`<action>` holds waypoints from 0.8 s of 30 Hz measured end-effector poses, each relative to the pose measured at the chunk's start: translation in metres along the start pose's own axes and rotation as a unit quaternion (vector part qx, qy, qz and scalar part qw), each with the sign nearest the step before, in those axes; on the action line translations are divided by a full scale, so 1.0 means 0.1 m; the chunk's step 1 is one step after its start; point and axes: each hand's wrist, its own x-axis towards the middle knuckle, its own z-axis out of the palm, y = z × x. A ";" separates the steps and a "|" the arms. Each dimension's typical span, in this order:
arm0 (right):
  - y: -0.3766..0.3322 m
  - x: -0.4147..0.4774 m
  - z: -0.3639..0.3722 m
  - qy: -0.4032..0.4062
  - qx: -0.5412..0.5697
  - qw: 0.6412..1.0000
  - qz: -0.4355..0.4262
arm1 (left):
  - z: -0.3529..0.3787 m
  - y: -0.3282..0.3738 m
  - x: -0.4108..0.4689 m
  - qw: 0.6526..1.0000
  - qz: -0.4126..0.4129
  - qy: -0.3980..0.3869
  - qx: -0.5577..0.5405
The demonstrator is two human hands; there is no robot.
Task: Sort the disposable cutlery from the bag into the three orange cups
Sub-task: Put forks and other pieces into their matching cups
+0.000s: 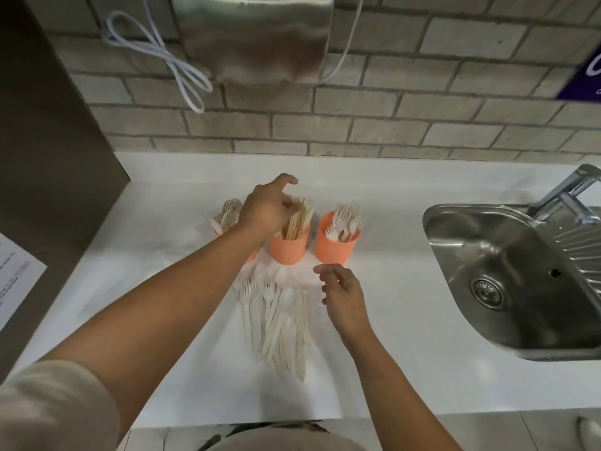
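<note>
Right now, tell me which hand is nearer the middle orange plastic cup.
Left. The left hand is directly over the middle orange plastic cup, at the utensils standing in it. The right hand hovers apart, in front of it and to its right.

Head-worn view, steeply down, seemingly close over countertop [390, 336].

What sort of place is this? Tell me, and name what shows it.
Probably a shared kitchenette or break room: a stainless sink with a tap set into a white counter, a metal dispenser on the brick wall, and orange cups stocked with disposable cutlery.
</note>
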 end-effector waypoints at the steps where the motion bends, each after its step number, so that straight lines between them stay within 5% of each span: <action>1: 0.01 0.01 0.00 0.001 0.001 1.000 -0.004 | -0.02 0.03 0.01 1.000 0.009 0.006 0.012; 5: 0.09 0.06 -0.01 0.006 0.004 1.000 -0.023 | -0.06 0.02 0.10 0.994 0.076 0.009 0.075; 10: 0.13 0.04 -0.03 -0.001 -0.001 1.000 -0.030 | 0.06 -0.04 0.08 0.951 0.148 -0.130 0.236; 24: 0.27 0.00 -0.07 -0.003 -0.030 0.998 -0.047 | 0.10 -0.11 0.27 0.951 0.155 -0.043 0.265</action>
